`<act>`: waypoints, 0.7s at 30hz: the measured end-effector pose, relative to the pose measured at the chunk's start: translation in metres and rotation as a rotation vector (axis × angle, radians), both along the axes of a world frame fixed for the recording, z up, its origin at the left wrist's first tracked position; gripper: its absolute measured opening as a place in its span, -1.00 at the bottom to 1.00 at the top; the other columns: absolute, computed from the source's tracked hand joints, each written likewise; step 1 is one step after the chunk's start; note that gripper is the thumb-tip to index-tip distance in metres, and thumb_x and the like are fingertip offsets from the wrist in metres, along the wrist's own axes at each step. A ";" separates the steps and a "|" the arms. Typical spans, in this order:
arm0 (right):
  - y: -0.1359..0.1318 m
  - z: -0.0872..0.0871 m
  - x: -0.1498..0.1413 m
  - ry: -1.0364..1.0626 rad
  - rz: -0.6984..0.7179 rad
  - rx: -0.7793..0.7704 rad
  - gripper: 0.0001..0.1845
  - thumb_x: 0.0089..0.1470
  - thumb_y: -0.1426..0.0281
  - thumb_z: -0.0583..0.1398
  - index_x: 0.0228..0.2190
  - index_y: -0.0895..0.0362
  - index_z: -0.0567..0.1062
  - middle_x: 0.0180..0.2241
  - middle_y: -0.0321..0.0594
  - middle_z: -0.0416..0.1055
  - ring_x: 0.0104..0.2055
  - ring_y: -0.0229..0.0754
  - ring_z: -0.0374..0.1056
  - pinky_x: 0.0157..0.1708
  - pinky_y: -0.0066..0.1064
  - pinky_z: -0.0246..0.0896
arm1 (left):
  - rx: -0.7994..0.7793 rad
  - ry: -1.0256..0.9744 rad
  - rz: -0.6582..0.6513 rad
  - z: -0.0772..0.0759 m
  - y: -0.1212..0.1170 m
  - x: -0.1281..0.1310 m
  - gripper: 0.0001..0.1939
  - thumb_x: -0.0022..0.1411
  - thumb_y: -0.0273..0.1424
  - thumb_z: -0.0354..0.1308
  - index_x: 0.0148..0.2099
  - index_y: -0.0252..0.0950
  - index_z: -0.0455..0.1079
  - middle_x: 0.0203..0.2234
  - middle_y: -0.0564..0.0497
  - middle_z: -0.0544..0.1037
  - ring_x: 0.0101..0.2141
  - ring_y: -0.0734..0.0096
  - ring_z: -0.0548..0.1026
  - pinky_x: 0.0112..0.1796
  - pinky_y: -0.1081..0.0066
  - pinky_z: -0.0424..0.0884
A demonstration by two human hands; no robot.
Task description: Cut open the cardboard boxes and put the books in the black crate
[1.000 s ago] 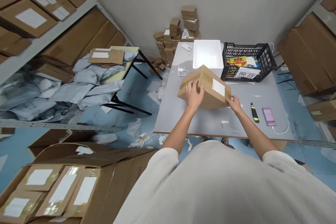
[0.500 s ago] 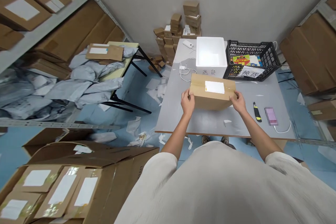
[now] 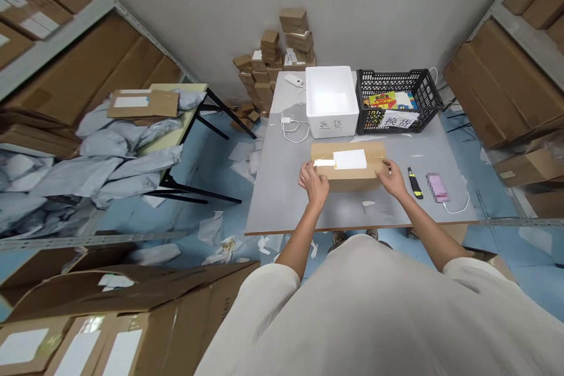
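Note:
A brown cardboard box [image 3: 350,177] with a white label on top lies flat on the grey table [image 3: 286,200]. My left hand [image 3: 314,180] holds its left end, fingers curled round the corner. At the right end, my right hand [image 3: 392,180] grips the box the same way. The box sits square to me, just in front of a white foam box [image 3: 331,100].
A black plastic crate [image 3: 399,100] with printed items stands at the table's back right. A box cutter [image 3: 414,183] and a phone on a cable [image 3: 436,186] lie right of the box. Small cartons are stacked against the wall [image 3: 275,59]. Large cartons [image 3: 110,311] and grey mail bags [image 3: 110,153] fill the left.
The box was tilted up on an edge a second ago; it has been turned and laid flat, label up. Both hands moved to its two ends.

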State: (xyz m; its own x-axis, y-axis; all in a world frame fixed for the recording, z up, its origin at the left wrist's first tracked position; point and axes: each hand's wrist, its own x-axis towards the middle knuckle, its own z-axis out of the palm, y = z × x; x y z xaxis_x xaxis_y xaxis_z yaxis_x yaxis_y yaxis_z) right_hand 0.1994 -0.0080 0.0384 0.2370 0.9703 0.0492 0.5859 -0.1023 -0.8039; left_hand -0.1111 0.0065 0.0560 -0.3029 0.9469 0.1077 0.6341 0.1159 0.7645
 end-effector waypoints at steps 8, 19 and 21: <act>-0.016 -0.005 0.030 0.221 0.048 -0.021 -0.42 0.20 -0.01 0.28 0.15 -0.02 0.58 0.22 -0.03 0.57 0.11 0.08 0.54 0.14 0.03 0.50 | 0.073 0.088 -0.455 0.007 0.000 0.058 -0.60 0.43 -0.33 0.12 0.25 -0.13 0.53 0.36 -0.28 0.49 0.47 -0.14 0.30 0.48 -0.21 0.07; -0.043 -0.086 0.165 0.109 -0.288 -0.287 -0.70 -0.03 0.13 0.32 -0.28 0.04 0.63 -0.19 -0.06 0.67 -0.12 0.13 0.55 0.15 0.15 0.45 | 0.024 0.140 -0.379 -0.005 0.002 0.068 -0.50 0.50 -0.16 0.07 0.36 -0.13 0.50 0.44 -0.28 0.43 0.54 -0.12 0.21 0.53 -0.23 -0.04; -0.042 -0.104 0.179 0.058 -0.286 -0.344 -0.71 -0.08 0.15 0.36 -0.32 0.04 0.61 -0.20 -0.05 0.65 -0.12 0.13 0.54 0.13 0.12 0.45 | 0.013 0.147 -0.348 -0.007 0.002 0.070 -0.50 0.51 -0.14 0.07 0.37 -0.13 0.50 0.45 -0.27 0.42 0.55 -0.10 0.19 0.54 -0.21 -0.06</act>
